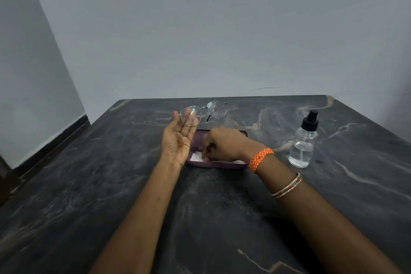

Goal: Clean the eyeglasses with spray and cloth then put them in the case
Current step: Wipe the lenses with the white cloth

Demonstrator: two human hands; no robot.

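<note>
Two hands work over the dark marble table (111,184). The left hand (178,140), palm up, holds the glasses (203,112) raised above the table, its grip on one lens; their long axis runs left to right. The right hand (222,144) reaches into the open case (219,163), fingers curled, seemingly pinching the white cloth (196,157). The spray bottle (303,142) stands upright to the right, well apart from the table's edges, with bare table all round it.
</note>
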